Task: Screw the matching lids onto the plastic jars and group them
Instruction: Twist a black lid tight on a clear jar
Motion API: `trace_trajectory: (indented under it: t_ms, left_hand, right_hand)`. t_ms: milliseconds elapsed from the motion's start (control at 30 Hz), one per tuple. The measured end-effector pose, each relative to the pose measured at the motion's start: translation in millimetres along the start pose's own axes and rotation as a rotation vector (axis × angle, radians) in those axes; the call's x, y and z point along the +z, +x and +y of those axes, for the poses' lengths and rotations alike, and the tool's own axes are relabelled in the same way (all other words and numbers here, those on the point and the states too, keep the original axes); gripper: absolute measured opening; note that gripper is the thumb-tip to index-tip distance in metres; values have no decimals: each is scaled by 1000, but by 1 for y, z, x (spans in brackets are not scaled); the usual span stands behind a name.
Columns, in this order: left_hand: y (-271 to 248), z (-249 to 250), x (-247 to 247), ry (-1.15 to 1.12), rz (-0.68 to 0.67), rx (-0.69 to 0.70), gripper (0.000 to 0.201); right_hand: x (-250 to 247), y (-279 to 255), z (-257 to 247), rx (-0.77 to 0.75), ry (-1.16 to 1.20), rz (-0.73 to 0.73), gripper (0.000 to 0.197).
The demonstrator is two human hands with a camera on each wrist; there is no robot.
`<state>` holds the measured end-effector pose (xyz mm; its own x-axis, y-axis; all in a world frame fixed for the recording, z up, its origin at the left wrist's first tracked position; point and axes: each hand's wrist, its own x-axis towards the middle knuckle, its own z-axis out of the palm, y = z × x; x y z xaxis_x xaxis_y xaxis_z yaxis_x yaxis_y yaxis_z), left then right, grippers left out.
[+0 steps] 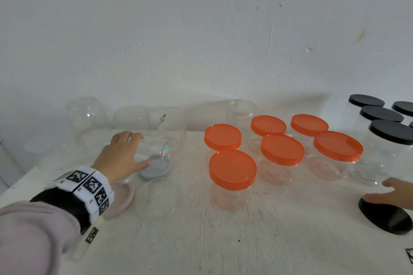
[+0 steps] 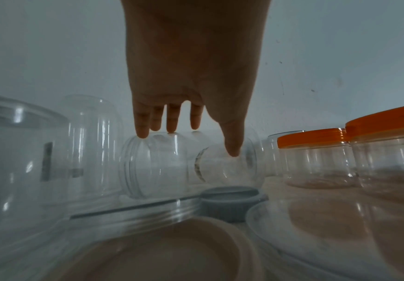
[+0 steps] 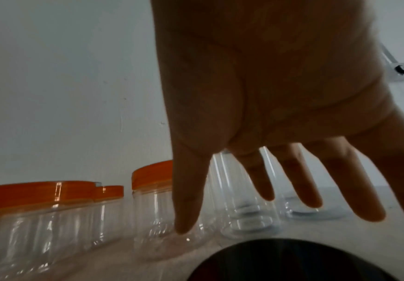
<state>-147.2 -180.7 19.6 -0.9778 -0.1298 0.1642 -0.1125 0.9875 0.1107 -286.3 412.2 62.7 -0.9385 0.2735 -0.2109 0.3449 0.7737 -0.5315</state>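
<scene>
A clear lidless jar (image 1: pixel 156 145) (image 2: pixel 172 167) lies on its side at the left of the white table (image 1: pixel 223 241). My left hand (image 1: pixel 140 149) (image 2: pixel 196 140) reaches over its mouth end with straight fingers on top and the thumb on the near side, touching without closing. A grey lid (image 1: pixel 156 168) (image 2: pixel 229 201) lies right under that jar. My right hand (image 1: pixel 380 190) (image 3: pixel 280 214) is spread open at the far right, fingertips on the far edge of a loose black lid (image 1: pixel 386 216) (image 3: pixel 292 262).
Several orange-lidded jars (image 1: pixel 232 169) (image 2: pixel 316 157) (image 3: pixel 39 209) stand grouped mid-table, and black-lidded jars (image 1: pixel 390 131) at the back right. Lidless clear jars (image 1: pixel 87 116) crowd the back left. A clear lid (image 1: pixel 157 196) and a beige lid (image 1: pixel 121 201) lie near my left wrist.
</scene>
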Motion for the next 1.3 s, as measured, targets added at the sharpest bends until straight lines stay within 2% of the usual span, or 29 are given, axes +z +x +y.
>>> trace_trajectory:
  t_ms: [33, 67, 100, 133, 200, 333, 500, 633, 700, 833, 1000, 1100, 1200, 1300]
  left_hand:
    - [3, 1, 0, 14, -21, 41, 79]
    - [6, 1, -1, 28, -37, 83, 80]
    - [8, 3, -1, 43, -49, 123, 82]
    - [10, 4, -1, 62, -62, 156, 83]
    - [13, 6, -2, 102, -88, 200, 85]
    - [13, 10, -2, 193, -118, 231, 88]
    - [8, 7, -5, 199, -60, 301, 84]
    - [-1, 2, -8, 138, -22, 333, 70]
    - [-2, 0, -9, 171, -8, 331, 69]
    - [-4, -2, -11, 280, 23, 300, 81]
    - [-13, -8, -10, 353, 49, 283, 102]
    - [-20, -12, -10, 232, 105, 306, 99]
    - [-28, -10, -20, -22, 216, 315, 96]
    - [-34, -3, -33, -308, 328, 321, 102]
  right_hand:
    - [31, -17, 43, -32, 3, -70, 106]
    - [48, -14, 67, 137, -86, -12, 102]
    - [44, -21, 88, 149, -239, -29, 98]
    - [61, -38, 101, 234, -277, -78, 95]
    - [63, -45, 100, 188, -242, -75, 93]
    - [69, -58, 89, 160, -368, -76, 94]
    - [75, -81, 70, 149, -387, -69, 90]
    - [83, -104, 45, 83, -373, -162, 85]
    - [87, -121, 25, 79, -346, -217, 78]
    - [92, -151, -14, 10, -284, -296, 67]
    - [95, -185, -57, -157, -233, -281, 65]
    - [98, -206, -80, -244, -174, -264, 63]
    - [105, -226, -102, -329, -134, -251, 61]
    - [117, -242, -123, -405, -91, -244, 62]
